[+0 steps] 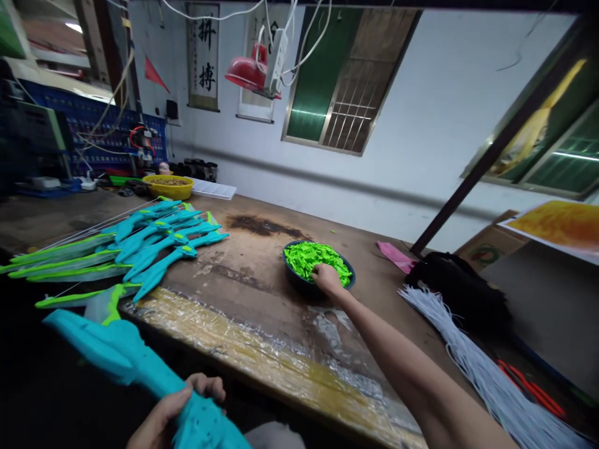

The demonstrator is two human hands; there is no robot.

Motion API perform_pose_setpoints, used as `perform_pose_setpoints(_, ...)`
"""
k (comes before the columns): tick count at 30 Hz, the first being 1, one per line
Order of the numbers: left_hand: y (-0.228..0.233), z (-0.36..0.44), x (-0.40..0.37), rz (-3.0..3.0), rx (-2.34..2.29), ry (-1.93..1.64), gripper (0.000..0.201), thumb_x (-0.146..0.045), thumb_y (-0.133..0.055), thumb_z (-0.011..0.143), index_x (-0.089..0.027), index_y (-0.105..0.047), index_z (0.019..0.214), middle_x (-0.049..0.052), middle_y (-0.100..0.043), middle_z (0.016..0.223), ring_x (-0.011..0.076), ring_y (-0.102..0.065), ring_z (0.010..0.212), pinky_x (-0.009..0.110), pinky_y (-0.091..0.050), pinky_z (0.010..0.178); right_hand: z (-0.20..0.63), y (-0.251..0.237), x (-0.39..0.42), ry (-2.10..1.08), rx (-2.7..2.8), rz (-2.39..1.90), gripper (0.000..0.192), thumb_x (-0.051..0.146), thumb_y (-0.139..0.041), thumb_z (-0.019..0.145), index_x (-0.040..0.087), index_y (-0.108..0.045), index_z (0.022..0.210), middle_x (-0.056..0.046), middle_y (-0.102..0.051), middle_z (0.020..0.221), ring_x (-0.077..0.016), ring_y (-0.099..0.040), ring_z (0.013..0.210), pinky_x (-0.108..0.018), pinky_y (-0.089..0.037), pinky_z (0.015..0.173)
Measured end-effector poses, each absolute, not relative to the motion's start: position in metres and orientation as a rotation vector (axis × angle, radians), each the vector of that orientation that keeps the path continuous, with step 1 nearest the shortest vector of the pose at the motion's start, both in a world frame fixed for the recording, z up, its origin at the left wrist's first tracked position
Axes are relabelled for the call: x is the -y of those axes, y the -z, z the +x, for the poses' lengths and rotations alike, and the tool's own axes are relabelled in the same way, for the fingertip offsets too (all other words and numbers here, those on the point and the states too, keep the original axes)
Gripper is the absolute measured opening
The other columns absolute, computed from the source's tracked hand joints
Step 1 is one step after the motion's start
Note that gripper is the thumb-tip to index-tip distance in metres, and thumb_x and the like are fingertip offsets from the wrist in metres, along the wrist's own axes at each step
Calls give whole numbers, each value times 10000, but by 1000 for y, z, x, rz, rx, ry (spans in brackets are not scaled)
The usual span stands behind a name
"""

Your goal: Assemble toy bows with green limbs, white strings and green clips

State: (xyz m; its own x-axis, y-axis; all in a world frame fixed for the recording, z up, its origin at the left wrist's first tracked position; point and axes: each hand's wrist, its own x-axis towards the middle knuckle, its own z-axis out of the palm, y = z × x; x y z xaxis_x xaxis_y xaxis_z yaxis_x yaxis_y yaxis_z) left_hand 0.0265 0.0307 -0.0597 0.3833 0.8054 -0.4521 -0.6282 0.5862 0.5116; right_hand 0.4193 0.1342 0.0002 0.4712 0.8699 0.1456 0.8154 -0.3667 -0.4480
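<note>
My left hand [180, 405] is wrapped round the blue plastic body of a toy bow [140, 358], tilted at the table's near edge. A green-trimmed limb [110, 305] shows at its upper end; its lower end runs out of view. Across the table, my right hand [326, 278] is at a dark bowl [306, 287] filled with small bright green plastic pieces [311, 254]. Its fingers are curled down at the pieces, and whatever they pinch is hidden. Several matching blue toy bows [159, 249] with green limbs and white strings lie overlapped on the table's left side.
Clear and brown tape covers the worktable's front edge [262, 355]. On the right lie a bundle of white cords [472, 355], a black cloth-like heap [456, 284] and red-handled tools [533, 386]. A yellow basin [168, 187] stands at the back left; a red lamp [248, 72] hangs above.
</note>
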Motion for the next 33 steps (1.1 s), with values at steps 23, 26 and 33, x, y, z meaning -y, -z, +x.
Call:
perform_pose_setpoints(23,0,26,28,345,-677,-922,157,-245,-782,848,-130,-770,954,62,-785,866,217,-739,869,264,-597,776,200,-56,50,-1357,1708,-1085,113,255,-636,923,202,-719,978,-44,-692,1096,-170,-647,975,-270,-516,815)
perform_pose_setpoints(26,3,25,32,390,-642,-928,243,-201,-794,803,-135,-766,1036,79,-789,1002,268,-714,1050,321,-587,903,192,-48,60,-1047,1803,-1169,72,183,-613,935,207,-672,901,-21,-685,966,-172,-641,967,-285,-492,858)
perform_pose_setpoints(33,11,26,35,494,-505,-956,234,-179,-724,831,-155,-737,1064,91,-758,1158,317,-625,1231,406,-501,1061,185,-28,74,-737,1720,-1232,88,209,-639,942,221,-699,879,-9,-660,818,-164,-633,802,-271,-476,760)
